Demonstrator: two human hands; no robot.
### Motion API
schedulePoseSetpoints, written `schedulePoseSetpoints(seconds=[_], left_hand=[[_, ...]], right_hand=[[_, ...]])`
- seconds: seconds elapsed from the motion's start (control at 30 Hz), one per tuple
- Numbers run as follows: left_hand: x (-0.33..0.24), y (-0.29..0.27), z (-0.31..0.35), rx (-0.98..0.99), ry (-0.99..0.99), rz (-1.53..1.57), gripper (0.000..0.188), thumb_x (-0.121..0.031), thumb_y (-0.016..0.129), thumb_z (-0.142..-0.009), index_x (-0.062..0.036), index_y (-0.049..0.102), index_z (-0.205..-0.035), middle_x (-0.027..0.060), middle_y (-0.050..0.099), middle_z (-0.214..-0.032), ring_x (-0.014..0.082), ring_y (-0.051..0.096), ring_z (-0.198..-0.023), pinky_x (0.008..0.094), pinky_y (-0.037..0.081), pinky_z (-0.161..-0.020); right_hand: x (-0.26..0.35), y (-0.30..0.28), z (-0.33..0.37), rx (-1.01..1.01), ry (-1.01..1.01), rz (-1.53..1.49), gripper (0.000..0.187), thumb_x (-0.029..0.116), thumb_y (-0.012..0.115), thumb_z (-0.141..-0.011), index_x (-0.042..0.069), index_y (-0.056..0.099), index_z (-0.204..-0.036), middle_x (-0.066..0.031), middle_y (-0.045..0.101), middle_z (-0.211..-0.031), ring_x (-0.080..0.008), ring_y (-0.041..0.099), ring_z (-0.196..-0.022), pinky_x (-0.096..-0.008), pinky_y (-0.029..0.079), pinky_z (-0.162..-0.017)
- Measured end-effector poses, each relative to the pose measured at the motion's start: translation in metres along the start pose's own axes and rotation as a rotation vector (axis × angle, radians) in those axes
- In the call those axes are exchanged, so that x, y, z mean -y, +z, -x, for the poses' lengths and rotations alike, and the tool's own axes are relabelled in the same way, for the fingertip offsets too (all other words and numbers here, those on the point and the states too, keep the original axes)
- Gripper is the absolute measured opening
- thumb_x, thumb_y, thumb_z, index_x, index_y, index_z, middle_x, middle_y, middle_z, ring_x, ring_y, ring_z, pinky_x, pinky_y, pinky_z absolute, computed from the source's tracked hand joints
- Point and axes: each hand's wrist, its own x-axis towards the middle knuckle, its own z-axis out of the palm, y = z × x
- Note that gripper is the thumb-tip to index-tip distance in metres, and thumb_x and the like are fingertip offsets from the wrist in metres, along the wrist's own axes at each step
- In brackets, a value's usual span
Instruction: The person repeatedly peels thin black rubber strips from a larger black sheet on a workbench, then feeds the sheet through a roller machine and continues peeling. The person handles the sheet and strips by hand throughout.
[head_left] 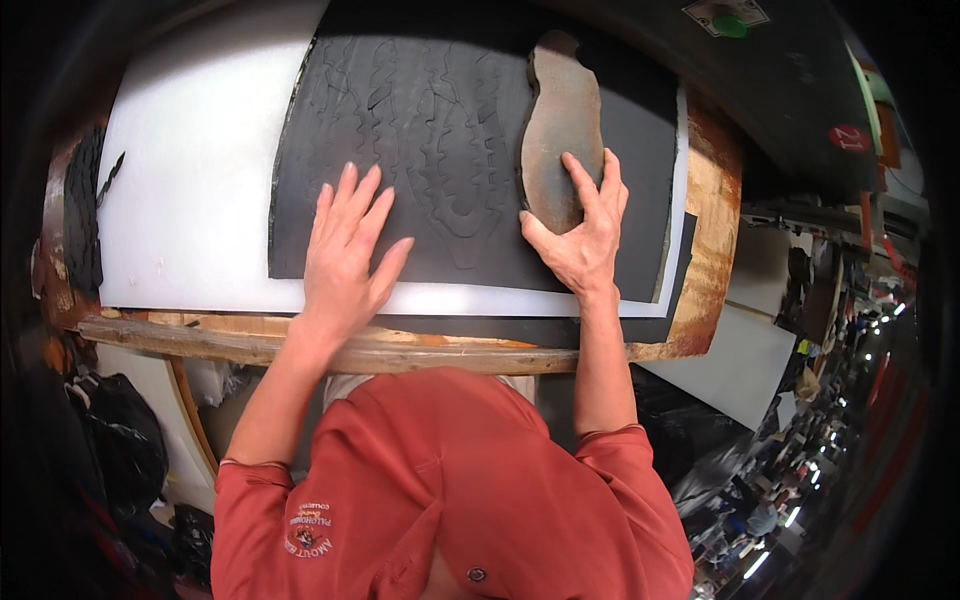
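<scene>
A brownish, sole-shaped cutting die (565, 110) with wavy edges lies lengthwise on the right part of a black sheet (400, 230). My right hand (583, 230) grips its near end, thumb at the left edge and fingers over the top and right side. My left hand (348, 250) is open, fingers spread, at the near left part of the black sheet and holding nothing. Whether its palm presses on the sheet I cannot tell. Left of the die, several wavy cut outlines (440, 150) run through the black sheet.
Beneath the black sheet is a white board (190, 180) on a worn wooden table (715, 220). A wooden rail (240, 343) runs along the near edge. Dark scraps (83, 215) lie at the far left. A dark machine part (770, 90) with a green button (730, 25) overhangs the upper right.
</scene>
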Motion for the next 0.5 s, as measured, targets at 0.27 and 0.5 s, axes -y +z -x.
schedulePoseSetpoints(seconds=[0.27, 0.5], left_hand=[[-0.049, -0.01, 0.073, -0.047, -0.028, 0.565, 0.011, 0.007, 0.076, -0.087, -0.0002, 0.073, -0.094, 0.0123, 0.076, -0.092, 0.0302, 0.072, -0.079, 0.0378, 0.058, -0.071], [-0.033, 0.02, 0.09, -0.147, 0.122, 0.115, 0.014, 0.002, 0.079, -0.085, -0.0031, 0.067, -0.089, 0.0103, 0.07, -0.083, 0.0314, 0.067, -0.073, 0.0415, 0.054, -0.064]], right_hand=[[-0.006, 0.015, -0.005, -0.112, -0.065, -0.013, 0.078, 0.03, 0.089, -0.066, 0.004, 0.069, -0.137, -0.0365, 0.037, -0.159, -0.0509, 0.044, -0.138, -0.0547, 0.046, -0.113], [0.001, -0.012, -0.03, -0.504, -0.096, -0.258, 0.027, 0.013, 0.082, -0.087, 0.003, 0.073, -0.111, -0.0131, 0.071, -0.113, -0.0292, 0.067, -0.106, -0.0398, 0.055, -0.096]])
